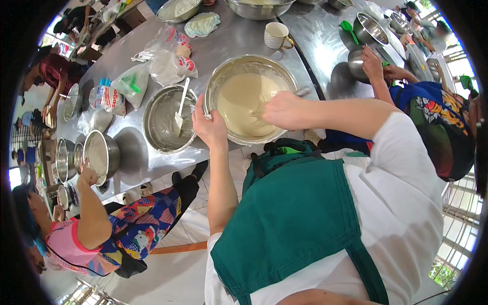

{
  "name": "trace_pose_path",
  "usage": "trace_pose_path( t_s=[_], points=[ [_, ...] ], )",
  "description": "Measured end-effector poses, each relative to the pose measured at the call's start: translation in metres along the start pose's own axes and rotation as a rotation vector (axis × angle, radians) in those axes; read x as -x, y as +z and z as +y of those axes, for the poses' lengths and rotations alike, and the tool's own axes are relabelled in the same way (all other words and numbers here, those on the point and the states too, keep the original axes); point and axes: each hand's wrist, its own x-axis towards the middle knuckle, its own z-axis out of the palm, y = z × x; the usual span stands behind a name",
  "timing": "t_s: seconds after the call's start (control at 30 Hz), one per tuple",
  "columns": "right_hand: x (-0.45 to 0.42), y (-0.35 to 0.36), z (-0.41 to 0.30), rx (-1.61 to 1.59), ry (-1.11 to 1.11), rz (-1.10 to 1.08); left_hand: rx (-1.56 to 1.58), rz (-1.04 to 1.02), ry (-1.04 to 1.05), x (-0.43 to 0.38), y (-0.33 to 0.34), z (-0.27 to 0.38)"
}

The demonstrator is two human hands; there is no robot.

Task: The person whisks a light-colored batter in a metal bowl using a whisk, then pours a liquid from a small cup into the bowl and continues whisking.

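Observation:
A wide stainless steel mixing bowl (216, 72) of smooth, pale cream batter (244, 91) stands at the table edge before me. My left hand (212, 126) grips its near left rim, thumb at the edge and fingers along the outside. My right hand (284, 110) is closed around a metal whisk (304, 92). The handle end sticks out past my fist, and the blurred wires dip into the batter. Just left of my left hand is a second steel bowl (156, 126), smeared with residue. A white spatula (183, 99) leans inside it.
Bags of white powder (133, 84) lie left on the steel table (236, 42). A white mug (276, 35) stands beyond the batter bowl. Co-workers handle bowls at both sides: one hand (88, 176) touches a bowl (110, 152) at left, another (371, 63) holds one (356, 65) at right.

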Motion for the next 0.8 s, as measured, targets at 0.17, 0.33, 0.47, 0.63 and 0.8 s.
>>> trace_pose_path(
  t_s=[0.17, 0.33, 0.47, 0.63, 0.8],
  points=[
    [-0.044, 0.003, 0.03, 0.004, 0.202, 0.107, -0.006, -0.105, -0.103, -0.005, -0.005, 0.014],
    [0.007, -0.005, 0.011, -0.002, 0.225, -0.016, -0.022, -0.099, -0.096, -0.002, -0.005, -0.003],
    [-0.01, -0.002, -0.014, -0.014, 0.156, -0.038, -0.014, -0.059, 0.031, -0.009, -0.002, 0.008],
    [-0.049, 0.009, 0.023, 0.023, 0.421, 0.065, -0.042, -0.124, 0.001, -0.006, -0.005, 0.006],
    [0.003, -0.007, -0.013, 0.032, 0.363, -0.151, -0.04, -0.117, -0.008, -0.003, -0.006, -0.003]
  ],
)
